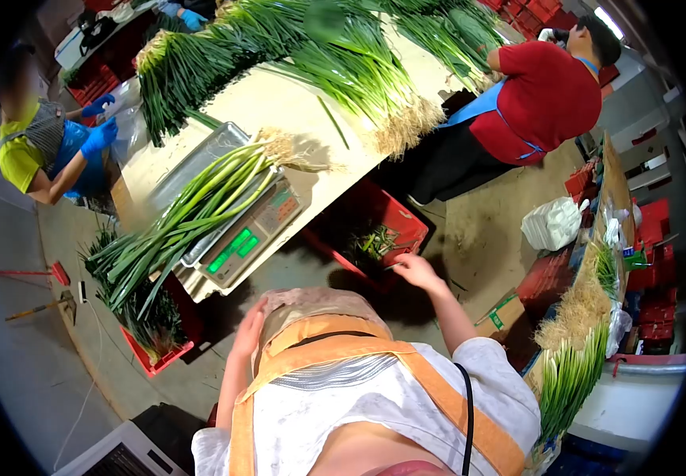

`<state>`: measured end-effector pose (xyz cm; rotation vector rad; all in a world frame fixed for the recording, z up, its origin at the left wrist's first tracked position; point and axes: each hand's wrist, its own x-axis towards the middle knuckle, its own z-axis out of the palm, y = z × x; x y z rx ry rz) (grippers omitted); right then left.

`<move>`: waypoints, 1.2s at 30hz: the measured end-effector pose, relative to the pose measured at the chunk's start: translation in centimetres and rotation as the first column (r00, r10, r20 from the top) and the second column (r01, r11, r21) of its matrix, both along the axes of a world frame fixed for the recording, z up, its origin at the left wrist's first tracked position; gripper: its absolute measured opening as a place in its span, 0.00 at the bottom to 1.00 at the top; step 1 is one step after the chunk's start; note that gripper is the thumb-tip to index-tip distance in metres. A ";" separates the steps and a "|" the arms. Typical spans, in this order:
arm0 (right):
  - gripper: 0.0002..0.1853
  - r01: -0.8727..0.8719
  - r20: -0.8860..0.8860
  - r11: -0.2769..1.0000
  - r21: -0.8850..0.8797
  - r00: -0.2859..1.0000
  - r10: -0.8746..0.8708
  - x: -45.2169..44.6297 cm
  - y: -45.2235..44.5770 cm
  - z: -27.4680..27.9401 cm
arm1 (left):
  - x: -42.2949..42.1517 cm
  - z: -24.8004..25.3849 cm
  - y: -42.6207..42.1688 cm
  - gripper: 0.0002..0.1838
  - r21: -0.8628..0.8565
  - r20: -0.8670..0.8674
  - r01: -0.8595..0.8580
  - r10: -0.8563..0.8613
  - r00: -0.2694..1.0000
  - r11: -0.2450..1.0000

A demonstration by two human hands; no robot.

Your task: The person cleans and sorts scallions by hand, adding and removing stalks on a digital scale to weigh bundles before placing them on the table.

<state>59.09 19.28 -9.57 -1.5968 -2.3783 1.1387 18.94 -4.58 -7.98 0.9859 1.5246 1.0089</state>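
Note:
A bunch of long green onions (224,190) lies across a digital scale (251,230) with lit green displays, roots toward the back and leaves hanging over the table's left edge. My left hand (249,327) is beside my apron at the waist, near the scale's front; its fingers look extended, and nothing shows in it. My right hand (417,271) is out to the right, over the edge of a red crate (408,230) with leafy scraps. Its fingers are pinched together around something small and thin that I cannot make out.
Green onion heaps (359,71) cover the table's back. A person in red (545,99) stands at the right, another with blue gloves (29,151) at the left. A red crate (152,361) of onions stands lower left; more onions (573,373) lie on the right bench.

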 end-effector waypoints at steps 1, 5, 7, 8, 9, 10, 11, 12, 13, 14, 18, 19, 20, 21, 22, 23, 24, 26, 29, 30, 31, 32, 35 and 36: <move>0.20 -0.029 -0.045 1.000 0.010 0.999 0.030 -2.1 -1.1 -1.6 | -0.4 -0.4 -1.6 0.29 -0.089 0.182 0.048 -0.032 0.983 0.995; 0.31 -0.191 -0.385 0.732 -0.654 0.917 -0.105 -8.6 -6.7 -1.5 | -1.7 -1.7 -8.4 0.30 -0.365 0.111 0.135 -0.101 0.989 0.921; 0.32 -0.244 -0.225 0.707 -0.664 0.967 0.122 -9.5 -7.7 -1.0 | -4.9 -6.5 -14.1 0.28 -0.442 -0.187 0.232 -0.342 0.921 0.867; 0.33 -0.267 -0.141 0.689 -0.674 0.962 0.235 -9.6 -7.3 -0.8 | -4.6 -6.4 -16.3 0.29 -0.786 -0.402 0.020 -0.536 0.742 0.618; 0.33 -0.298 0.015 0.755 -0.584 0.926 0.377 -9.1 -5.5 -2.3 | -7.2 -17.3 -24.5 0.32 -0.789 -0.540 -0.037 -0.663 0.519 0.614; 0.31 -0.325 0.298 0.922 -0.212 0.877 0.377 -8.8 -5.2 -0.6 | -9.1 -22.2 -29.4 0.31 -0.823 -0.533 -0.113 -0.688 0.493 0.557; 0.29 -0.350 0.451 0.936 -0.041 0.829 0.330 -8.1 -3.6 -1.8 | -8.8 -18.5 -27.2 0.29 -0.849 -0.490 -0.165 -0.634 0.598 0.501; 0.28 -0.395 0.590 0.910 0.128 0.768 0.250 -7.4 -1.2 -2.8 | -8.3 -13.5 -24.1 0.26 -0.872 -0.456 -0.218 -0.565 0.687 0.439; 0.27 -0.280 0.443 0.952 0.124 0.874 0.200 -7.8 1.0 -1.7 | -9.5 -18.3 -26.0 0.24 -0.774 -0.498 -0.296 -0.250 0.830 0.559; 0.26 -0.170 0.284 0.981 0.095 0.949 0.137 -8.7 3.2 -0.6 | -10.5 -23.0 -27.9 0.21 -0.645 -0.425 -0.405 0.137 0.895 0.648; 0.21 -0.114 0.050 0.964 0.241 0.993 0.105 -12.5 10.4 -2.0 | -9.7 -31.9 -26.9 0.15 -0.360 -0.408 -0.615 0.474 0.780 0.702; 0.22 -0.182 0.077 0.943 0.280 0.983 0.166 -13.8 11.5 -1.2 | -8.5 -30.4 -25.5 0.15 -0.338 -0.406 -0.630 0.495 0.768 0.699; 0.22 -0.174 -0.028 0.966 0.191 0.983 0.183 -14.7 12.8 -1.4 | -6.7 -29.4 -23.5 0.16 -0.368 -0.329 -0.617 0.523 0.786 0.696; 0.22 -0.175 -0.143 0.980 0.097 0.972 0.188 -15.4 14.4 -1.8 | -4.3 -25.3 -20.3 0.16 -0.348 -0.365 -0.612 0.499 0.786 0.710; 0.21 -0.182 -0.249 0.983 -0.003 0.952 0.175 -15.9 15.9 -2.3 | -2.0 -20.6 -17.2 0.16 -0.332 -0.399 -0.602 0.470 0.787 0.726; 0.20 -0.175 -0.249 0.982 0.075 0.950 0.189 -16.3 16.8 -1.8 | -0.8 -21.4 -17.6 0.17 -0.370 -0.367 -0.602 0.484 0.795 0.708; 0.19 -0.165 -0.191 0.974 0.156 0.962 0.194 -16.2 18.1 -2.6 | 0.6 -22.4 -17.4 0.17 -0.408 -0.331 -0.593 0.492 0.805 0.694; 0.19 -0.134 -0.192 0.960 0.244 0.964 0.183 -16.3 20.9 -2.3 | 2.2 -23.1 -17.6 0.18 -0.481 -0.330 -0.511 0.392 0.859 0.713; 0.17 -0.035 -0.255 0.965 0.258 0.961 0.103 -15.9 26.4 -3.6 | 3.7 -24.4 -19.3 0.19 -0.536 -0.340 -0.390 0.232 0.911 0.749; 0.17 -0.007 -0.229 0.973 0.229 0.972 0.061 -15.9 28.5 -3.6 | 4.4 -23.6 -19.3 0.18 -0.536 -0.358 -0.450 0.291 0.887 0.714; 0.19 0.008 -0.220 0.982 0.189 0.975 0.034 -15.9 30.5 -3.1 | 5.0 -22.6 -19.2 0.18 -0.533 -0.376 -0.506 0.346 0.860 0.678; 0.24 0.026 -0.210 0.981 0.192 0.978 0.015 -15.7 32.9 -4.1 | 5.5 -21.6 -18.8 0.18 -0.527 -0.392 -0.558 0.399 0.829 0.641; 0.29 0.087 -0.070 0.956 0.280 0.995 -0.070 -15.8 39.0 -3.3 | 6.7 -18.5 -16.7 0.17 -0.502 -0.432 -0.691 0.542 0.721 0.519; 0.30 0.149 0.014 0.959 0.241 0.987 -0.157 -16.8 39.7 -0.1 | 7.1 -17.5 -15.8 0.17 -0.493 -0.445 -0.730 0.584 0.679 0.472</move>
